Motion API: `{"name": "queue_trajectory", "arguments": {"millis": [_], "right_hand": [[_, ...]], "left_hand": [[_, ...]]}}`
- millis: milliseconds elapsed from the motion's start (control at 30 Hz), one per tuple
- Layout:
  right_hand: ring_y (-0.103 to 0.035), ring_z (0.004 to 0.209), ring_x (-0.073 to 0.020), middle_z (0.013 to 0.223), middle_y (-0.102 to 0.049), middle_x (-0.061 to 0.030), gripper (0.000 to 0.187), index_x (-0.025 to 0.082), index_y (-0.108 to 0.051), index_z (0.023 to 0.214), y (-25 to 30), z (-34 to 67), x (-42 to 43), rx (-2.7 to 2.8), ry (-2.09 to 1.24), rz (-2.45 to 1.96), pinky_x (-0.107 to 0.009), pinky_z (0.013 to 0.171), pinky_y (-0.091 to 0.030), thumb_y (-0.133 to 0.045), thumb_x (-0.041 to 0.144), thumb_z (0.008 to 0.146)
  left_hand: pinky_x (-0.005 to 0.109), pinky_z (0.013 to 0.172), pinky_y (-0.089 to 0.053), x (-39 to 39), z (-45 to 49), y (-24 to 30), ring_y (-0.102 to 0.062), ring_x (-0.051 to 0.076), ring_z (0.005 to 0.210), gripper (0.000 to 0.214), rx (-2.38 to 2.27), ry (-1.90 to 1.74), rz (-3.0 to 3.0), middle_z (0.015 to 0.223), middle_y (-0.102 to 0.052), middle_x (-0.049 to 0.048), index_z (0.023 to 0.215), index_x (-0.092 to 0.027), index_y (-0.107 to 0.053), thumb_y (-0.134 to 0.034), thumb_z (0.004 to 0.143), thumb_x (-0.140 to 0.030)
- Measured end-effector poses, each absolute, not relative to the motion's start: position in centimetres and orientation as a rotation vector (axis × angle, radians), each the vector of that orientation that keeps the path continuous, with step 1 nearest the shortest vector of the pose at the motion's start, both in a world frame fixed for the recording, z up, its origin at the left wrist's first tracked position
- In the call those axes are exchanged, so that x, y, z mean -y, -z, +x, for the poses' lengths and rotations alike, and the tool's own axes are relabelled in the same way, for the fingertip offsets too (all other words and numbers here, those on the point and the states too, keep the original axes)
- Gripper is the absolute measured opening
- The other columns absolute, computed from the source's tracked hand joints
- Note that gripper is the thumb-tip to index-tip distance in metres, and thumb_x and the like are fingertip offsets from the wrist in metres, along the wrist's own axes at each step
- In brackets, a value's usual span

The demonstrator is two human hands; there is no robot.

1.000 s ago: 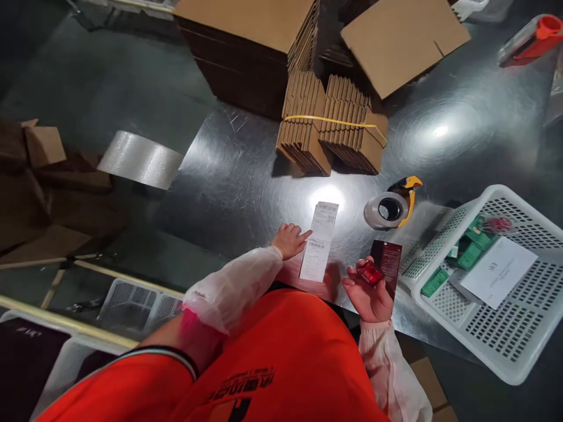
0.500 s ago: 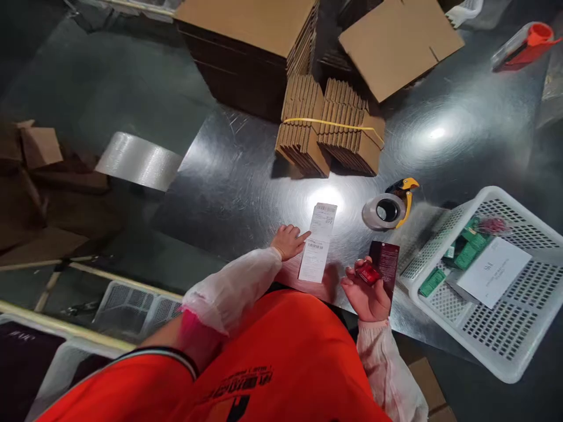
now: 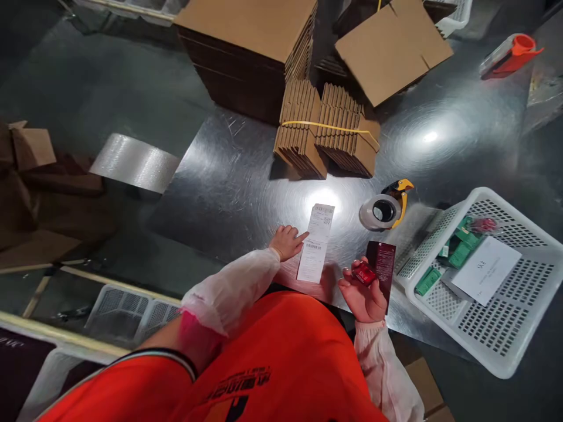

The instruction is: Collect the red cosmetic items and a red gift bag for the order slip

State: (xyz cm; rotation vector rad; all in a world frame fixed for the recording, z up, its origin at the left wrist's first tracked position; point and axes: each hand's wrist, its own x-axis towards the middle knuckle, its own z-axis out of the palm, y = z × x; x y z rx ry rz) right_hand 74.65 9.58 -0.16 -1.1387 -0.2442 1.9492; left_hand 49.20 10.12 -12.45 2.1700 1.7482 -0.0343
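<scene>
My left hand (image 3: 288,241) rests by the left edge of a printed white label slip (image 3: 313,258). Its index finger is stretched out onto the slip and the other fingers are loosely bent, holding nothing. In my right hand (image 3: 367,299), palm up, a small glossy red package (image 3: 365,273) with white lettering is held between thumb and fingers. Just behind that hand lies a dark red box (image 3: 383,264) with fine print. The slip lies flat on the metal table (image 3: 237,199) and shows barcodes and lines of text.
A tape dispenser (image 3: 379,212) with yellow parts stands beyond my right hand. To the right, a white plastic basket (image 3: 472,334) holds green boxes and a white box (image 3: 490,269). Strapped cardboard (image 3: 325,132) and a carton stack (image 3: 246,29) are at the back.
The view has shifted slightly. My left finger stays at the slip, and my right hand still holds the red package, turned a little with its lettering showing more.
</scene>
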Motion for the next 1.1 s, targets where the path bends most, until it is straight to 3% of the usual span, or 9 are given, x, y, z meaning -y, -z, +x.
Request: {"name": "queue_trajectory", "arguments": {"millis": [167,633,833,1000,1100], "right_hand": [[-0.058,0.086,-0.0157,0.108,-0.069,0.0038,0.054,0.039,-0.071,0.110,0.1,74.4,-9.4,0.214,-1.952,-1.142,-0.030,0.066,-0.048,-0.087,0.054,0.060],[-0.058,0.088,-0.0180,0.111,-0.068,-0.0013,0.051,0.036,-0.072,0.111,0.6,74.8,-8.9,0.260,-1.982,-1.152,-0.033,0.070,-0.048,-0.085,0.054,0.066],[-0.060,0.089,-0.0141,0.107,-0.069,0.0015,0.052,0.035,-0.072,0.110,1.2,74.9,-8.8,0.155,-2.005,-1.120,-0.026,0.072,-0.050,-0.088,0.049,0.063],[-0.063,0.091,-0.0177,0.106,-0.070,-0.0021,0.054,0.031,-0.072,0.106,0.4,74.9,-8.7,0.237,-2.020,-1.094,-0.029,0.070,-0.051,-0.091,0.043,0.057],[-0.062,0.083,-0.0175,0.101,-0.069,-0.0031,0.052,0.028,-0.067,0.106,-0.6,76.5,-9.6,0.518,-1.816,-1.217,-0.030,0.064,-0.048,-0.088,0.042,0.061]], "left_hand": [[0.044,0.083,-0.034,-10.1,49.2,12.5,-0.053,0.029,0.103,0.043,-1.754,0.043,2.169,0.111,-0.065,0.0136,0.139,-0.029,-0.057,-0.042,0.100,-0.036],[0.044,0.083,-0.034,-10.0,49.1,12.6,-0.051,0.030,0.102,0.044,-1.752,0.026,2.168,0.111,-0.064,0.0153,0.139,-0.027,-0.058,-0.041,0.100,-0.037],[0.044,0.085,-0.034,-10.2,49.2,12.3,-0.051,0.030,0.103,0.043,-1.754,0.032,2.123,0.112,-0.064,0.0151,0.139,-0.028,-0.058,-0.042,0.099,-0.037],[0.044,0.084,-0.036,-9.5,49.4,11.9,-0.054,0.031,0.101,0.043,-1.752,0.027,2.155,0.109,-0.067,0.0156,0.136,-0.026,-0.061,-0.045,0.098,-0.035],[0.045,0.083,-0.037,-9.1,49.6,12.6,-0.056,0.032,0.100,0.042,-1.774,0.009,2.180,0.105,-0.069,0.0152,0.134,-0.026,-0.064,-0.044,0.098,-0.035]]}}
